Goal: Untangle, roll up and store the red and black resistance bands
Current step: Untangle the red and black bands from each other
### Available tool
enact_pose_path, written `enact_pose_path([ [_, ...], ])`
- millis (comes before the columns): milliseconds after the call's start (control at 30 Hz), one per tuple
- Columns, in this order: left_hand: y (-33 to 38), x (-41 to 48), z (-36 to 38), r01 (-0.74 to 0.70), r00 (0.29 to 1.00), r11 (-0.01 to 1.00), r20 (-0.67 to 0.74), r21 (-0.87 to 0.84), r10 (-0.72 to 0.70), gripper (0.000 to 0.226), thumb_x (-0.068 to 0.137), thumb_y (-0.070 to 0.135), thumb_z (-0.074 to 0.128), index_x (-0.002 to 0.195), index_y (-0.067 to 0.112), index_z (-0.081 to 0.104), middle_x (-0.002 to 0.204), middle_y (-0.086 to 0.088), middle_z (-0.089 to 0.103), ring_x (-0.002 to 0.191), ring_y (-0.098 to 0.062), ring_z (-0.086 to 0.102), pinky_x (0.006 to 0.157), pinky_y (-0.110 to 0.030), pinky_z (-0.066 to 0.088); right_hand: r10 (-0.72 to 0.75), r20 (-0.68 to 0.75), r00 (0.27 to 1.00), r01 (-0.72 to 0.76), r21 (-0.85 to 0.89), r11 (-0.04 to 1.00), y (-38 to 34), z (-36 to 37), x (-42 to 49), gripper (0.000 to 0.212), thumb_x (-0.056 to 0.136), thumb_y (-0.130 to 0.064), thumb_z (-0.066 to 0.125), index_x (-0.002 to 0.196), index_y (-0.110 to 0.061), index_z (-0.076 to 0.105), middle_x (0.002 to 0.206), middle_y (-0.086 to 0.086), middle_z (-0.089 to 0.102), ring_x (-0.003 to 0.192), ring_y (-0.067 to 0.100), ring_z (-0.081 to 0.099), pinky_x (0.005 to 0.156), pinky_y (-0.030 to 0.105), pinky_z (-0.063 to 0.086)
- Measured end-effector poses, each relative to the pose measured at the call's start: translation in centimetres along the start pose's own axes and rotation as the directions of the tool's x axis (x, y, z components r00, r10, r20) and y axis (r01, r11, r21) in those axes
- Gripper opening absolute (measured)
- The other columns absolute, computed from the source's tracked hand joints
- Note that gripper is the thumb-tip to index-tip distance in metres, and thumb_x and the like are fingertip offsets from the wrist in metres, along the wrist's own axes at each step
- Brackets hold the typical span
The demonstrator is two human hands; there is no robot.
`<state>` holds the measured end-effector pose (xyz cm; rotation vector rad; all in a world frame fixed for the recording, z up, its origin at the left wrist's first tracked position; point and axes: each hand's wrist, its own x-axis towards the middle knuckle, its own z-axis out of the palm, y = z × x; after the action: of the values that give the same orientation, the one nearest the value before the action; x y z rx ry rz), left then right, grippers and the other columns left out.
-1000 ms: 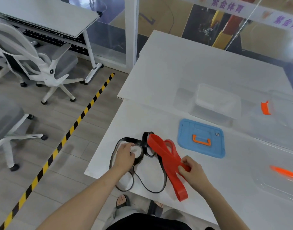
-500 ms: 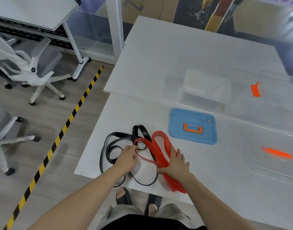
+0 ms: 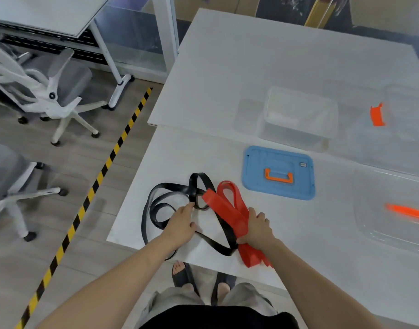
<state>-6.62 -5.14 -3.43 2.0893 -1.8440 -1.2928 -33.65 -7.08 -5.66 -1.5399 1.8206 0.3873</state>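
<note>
A wide red resistance band [image 3: 230, 205] and a thin black resistance band [image 3: 156, 205] lie tangled near the front left corner of the white table [image 3: 227, 67]. The black band loops through the red one at its upper end. My left hand [image 3: 180, 224] rests on the black band's loops, fingertips pinching a strand by the knot. My right hand [image 3: 257, 227] grips the folded red band in the middle; its lower end sticks out past the table's front edge.
A blue lid with an orange handle [image 3: 278, 173] lies just behind the bands. Clear plastic boxes [image 3: 298, 115] [image 3: 393, 210] stand behind and to the right. Office chairs [image 3: 49, 91] and a yellow-black floor stripe [image 3: 85, 200] lie left of the table.
The view has tilted down and moved closer. My right hand has closed around the red band's middle, and the red band now lies more bunched; my left hand stays on the black loops.
</note>
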Motion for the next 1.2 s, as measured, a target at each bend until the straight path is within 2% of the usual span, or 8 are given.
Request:
enact_pose_path([
  [133, 0.4, -0.2, 0.3, 0.006, 1.000, 0.999, -0.011, 0.037, -0.005, 0.063, 0.099, 0.013, 0.052, 0.159, 0.017, 0.034, 0.151, -0.018, 0.048, 0.137, -0.035, 0.049, 0.112, -0.041, 0.045, 0.036, -0.009, 0.999, -0.034, 0.184, 0.982, 0.4, 0.3, 0.1, 0.083, 0.066, -0.040, 0.090, 0.127, -0.018, 0.039, 0.120, 0.012, 0.060, 0.106, 0.037, 0.067, 0.093, 0.052, 0.058],
  [200, 0.6, -0.2, 0.4, 0.015, 0.999, 0.999, -0.029, 0.029, -0.014, 0.061, 0.100, 0.012, 0.053, 0.158, 0.016, 0.036, 0.149, -0.018, 0.049, 0.135, -0.034, 0.051, 0.111, -0.040, 0.045, 0.019, -0.057, 0.998, -0.010, 0.153, 0.988, 0.1, 0.7, -0.2, 0.069, 0.069, -0.044, 0.081, 0.116, -0.023, 0.036, 0.111, 0.008, 0.068, 0.097, 0.035, 0.071, 0.091, 0.050, 0.058],
  [300, 0.8, -0.4, 0.8, 0.027, 0.999, 1.000, -0.040, 0.010, -0.026, 0.060, 0.100, 0.011, 0.053, 0.158, 0.016, 0.036, 0.148, -0.018, 0.049, 0.135, -0.033, 0.050, 0.110, -0.038, 0.044, -0.019, -0.144, 0.989, 0.034, 0.108, 0.994, -0.6, 1.5, -0.9, 0.055, 0.082, -0.044, 0.071, 0.118, -0.025, 0.034, 0.109, 0.004, 0.070, 0.096, 0.033, 0.072, 0.093, 0.049, 0.054],
  [467, 1.2, -0.9, 1.4, 0.033, 0.998, 0.999, -0.060, 0.005, -0.033, 0.061, 0.100, 0.009, 0.053, 0.158, 0.014, 0.036, 0.148, -0.017, 0.049, 0.136, -0.033, 0.050, 0.112, -0.040, 0.044, 0.012, -0.041, 0.999, 0.005, 0.387, 0.922, -0.1, 0.8, -1.4, 0.065, 0.075, -0.022, 0.081, 0.121, -0.023, 0.035, 0.111, 0.010, 0.067, 0.096, 0.035, 0.071, 0.086, 0.051, 0.061],
  [600, 2.4, -1.0, 1.5, 0.037, 0.994, 0.999, -0.101, -0.028, -0.040, 0.060, 0.099, 0.008, 0.053, 0.156, 0.014, 0.038, 0.147, -0.016, 0.049, 0.136, -0.031, 0.049, 0.112, -0.040, 0.045, -0.063, -0.033, 0.997, 0.071, 0.454, 0.888, 1.8, -2.6, -1.9, 0.075, 0.069, -0.016, 0.085, 0.125, -0.030, 0.037, 0.115, 0.006, 0.068, 0.097, 0.027, 0.070, 0.089, 0.051, 0.062],
  [933, 7.1, 0.3, 2.9, -0.040, 0.990, 0.999, -0.139, -0.030, 0.036, 0.062, 0.096, 0.004, 0.056, 0.155, 0.009, 0.039, 0.151, -0.019, 0.047, 0.139, -0.036, 0.049, 0.114, -0.040, 0.041, -0.287, 0.092, 0.953, 0.284, 0.047, 0.958, 8.4, -11.0, -5.4, 0.079, 0.078, -0.024, 0.080, 0.140, -0.044, 0.035, 0.112, -0.007, 0.067, 0.095, 0.016, 0.068, 0.086, 0.031, 0.058],
  [1100, 8.6, 0.8, 4.6, -0.052, 0.996, 0.998, -0.080, -0.030, 0.050, 0.061, 0.098, 0.004, 0.052, 0.157, 0.009, 0.037, 0.153, -0.020, 0.043, 0.142, -0.036, 0.046, 0.118, -0.038, 0.036, -0.261, 0.037, 0.965, 0.263, -0.185, 0.947, 11.5, -9.3, -4.5, 0.074, 0.086, -0.024, 0.073, 0.145, -0.043, 0.032, 0.121, -0.001, 0.072, 0.102, 0.026, 0.069, 0.090, 0.040, 0.056],
  [1200, 9.2, 0.6, 5.6, -0.056, 0.998, 0.998, -0.031, 0.002, 0.056, 0.061, 0.101, 0.008, 0.050, 0.160, 0.009, 0.033, 0.156, -0.019, 0.041, 0.144, -0.033, 0.044, 0.119, -0.036, 0.035, -0.266, -0.059, 0.962, 0.245, -0.242, 0.939, 12.5, -7.6, -3.3, 0.067, 0.092, -0.048, 0.068, 0.149, -0.034, 0.035, 0.131, -0.001, 0.069, 0.117, 0.027, 0.066, 0.099, 0.044, 0.050],
])
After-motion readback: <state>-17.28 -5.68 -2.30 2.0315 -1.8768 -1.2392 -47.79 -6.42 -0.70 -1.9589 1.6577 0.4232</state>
